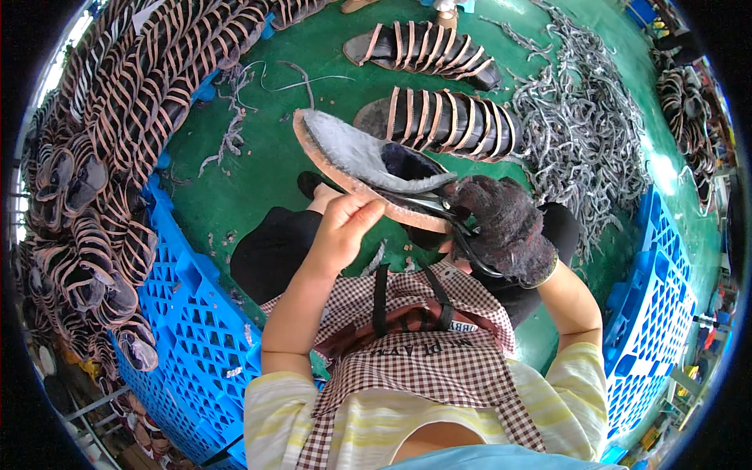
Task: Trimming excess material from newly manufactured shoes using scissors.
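Note:
My bare left hand [346,229] pinches the edge of a slipper [345,149] with a pale tan sole rim, grey fuzzy lining and a dark upper. The slipper is tilted, its grey insole facing up. My right hand [501,227], in a dark fuzzy glove, is closed around a black-handled tool that looks like scissors [472,249], at the slipper's right end. The glove hides most of this tool, and its blades do not show clearly. Just beyond the slipper lies a row of nested black slippers [454,121] with tan rims.
Another nested row of slippers [427,51] lies farther off. A heap of grey trimmed strips [580,117] covers the floor at right. Stacked slippers [117,157] pile high at left. Blue plastic pallets [196,313] flank me, one [654,313] at right. Scraps dot the green floor [204,196].

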### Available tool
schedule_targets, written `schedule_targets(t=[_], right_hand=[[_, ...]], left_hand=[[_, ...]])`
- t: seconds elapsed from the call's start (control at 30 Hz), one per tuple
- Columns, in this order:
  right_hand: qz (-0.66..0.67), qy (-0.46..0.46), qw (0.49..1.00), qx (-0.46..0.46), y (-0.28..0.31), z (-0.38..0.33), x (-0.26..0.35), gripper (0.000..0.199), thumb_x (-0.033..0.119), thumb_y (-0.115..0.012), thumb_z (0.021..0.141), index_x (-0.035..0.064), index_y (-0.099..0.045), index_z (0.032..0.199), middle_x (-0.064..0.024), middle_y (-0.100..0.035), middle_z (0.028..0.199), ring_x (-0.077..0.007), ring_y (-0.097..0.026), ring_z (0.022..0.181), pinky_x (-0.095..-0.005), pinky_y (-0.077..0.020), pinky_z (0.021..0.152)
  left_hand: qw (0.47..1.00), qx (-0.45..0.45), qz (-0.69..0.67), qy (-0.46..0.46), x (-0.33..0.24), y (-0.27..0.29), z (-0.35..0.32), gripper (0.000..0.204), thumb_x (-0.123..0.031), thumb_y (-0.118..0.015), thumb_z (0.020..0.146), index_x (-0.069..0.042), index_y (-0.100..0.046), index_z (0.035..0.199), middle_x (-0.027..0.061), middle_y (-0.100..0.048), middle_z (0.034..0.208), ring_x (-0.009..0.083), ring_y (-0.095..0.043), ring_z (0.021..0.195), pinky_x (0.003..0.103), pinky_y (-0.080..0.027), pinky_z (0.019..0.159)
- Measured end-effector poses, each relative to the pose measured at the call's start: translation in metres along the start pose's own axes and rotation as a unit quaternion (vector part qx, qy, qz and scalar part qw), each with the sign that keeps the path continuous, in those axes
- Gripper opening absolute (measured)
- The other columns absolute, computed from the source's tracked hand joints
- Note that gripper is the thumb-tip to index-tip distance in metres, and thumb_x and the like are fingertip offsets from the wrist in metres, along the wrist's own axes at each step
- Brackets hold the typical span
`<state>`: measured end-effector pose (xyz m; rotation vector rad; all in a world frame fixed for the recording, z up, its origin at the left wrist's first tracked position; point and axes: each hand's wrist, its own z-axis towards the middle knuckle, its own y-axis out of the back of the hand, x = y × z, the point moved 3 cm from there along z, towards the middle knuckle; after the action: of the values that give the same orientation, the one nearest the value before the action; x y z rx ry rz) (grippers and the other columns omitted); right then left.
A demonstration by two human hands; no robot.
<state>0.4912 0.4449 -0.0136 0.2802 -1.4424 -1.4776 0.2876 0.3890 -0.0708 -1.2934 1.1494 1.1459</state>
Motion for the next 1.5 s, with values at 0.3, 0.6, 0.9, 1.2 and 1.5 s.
schedule_targets(t=[0.3,0.6,0.9,1.2,1.5], right_hand=[[-0.024,-0.025,0.999,-0.03,0.004,0.01,0.014,0.032,0.021,-0.068,0.059,0.0081,-0.056,0.085,-0.0131,-0.055,0.079,-0.0351,-0.055,0.068,-0.0421,-0.0418,0.057],[-0.022,-0.034,0.999,-0.035,-0.01,0.0,0.0,0.038,0.031,-0.068,0.06,0.0075,-0.056,0.087,-0.0123,-0.055,0.07,-0.0321,-0.056,0.064,-0.0388,-0.0426,0.052],[-0.022,-0.044,0.999,-0.015,-0.023,-0.01,0.006,0.051,0.032,-0.076,0.058,0.0032,-0.057,0.096,-0.0152,-0.059,0.081,-0.0326,-0.059,0.07,-0.0381,-0.0462,0.06],[0.074,-0.12,0.99,0.032,-0.023,-0.012,0.005,0.05,0.031,-0.075,0.059,0.0022,-0.057,0.095,-0.0154,-0.059,0.079,-0.0337,-0.058,0.071,-0.0376,-0.0463,0.06],[0.089,-0.12,0.989,0.017,-0.024,-0.016,-0.004,0.056,0.039,-0.075,0.056,0.0036,-0.056,0.096,-0.013,-0.058,0.074,-0.0336,-0.057,0.066,-0.0403,-0.0438,0.058]], left_hand=[[0.999,0.037,0.028,-0.029,-0.001,-0.017,0.003,0.019,-0.012,-0.054,0.085,0.002,-0.06,0.073,-0.0069,-0.042,0.056,0.001,-0.034,0.052,0.02,-0.026,0.045],[0.986,0.043,0.149,-0.063,0.007,-0.029,0.011,0.022,-0.017,-0.054,0.084,0.002,-0.058,0.075,0.0012,-0.046,0.052,0.0051,-0.041,0.05,0.024,-0.031,0.044],[0.997,-0.068,0.002,0.029,-0.011,0.027,0.05,0.021,-0.019,-0.045,0.088,-0.001,-0.054,0.092,0.0088,-0.061,0.077,0.0156,-0.06,0.066,0.027,-0.048,0.062],[0.977,0.005,-0.207,0.047,-0.008,0.022,0.035,0.022,-0.013,-0.043,0.088,0.002,-0.053,0.101,0.013,-0.062,0.092,0.0217,-0.063,0.079,0.036,-0.052,0.072],[0.984,0.045,-0.164,0.054,0.001,0.003,0.025,0.016,-0.006,-0.052,0.082,0.006,-0.062,0.087,0.0129,-0.063,0.086,0.0183,-0.061,0.08,0.032,-0.05,0.075]])
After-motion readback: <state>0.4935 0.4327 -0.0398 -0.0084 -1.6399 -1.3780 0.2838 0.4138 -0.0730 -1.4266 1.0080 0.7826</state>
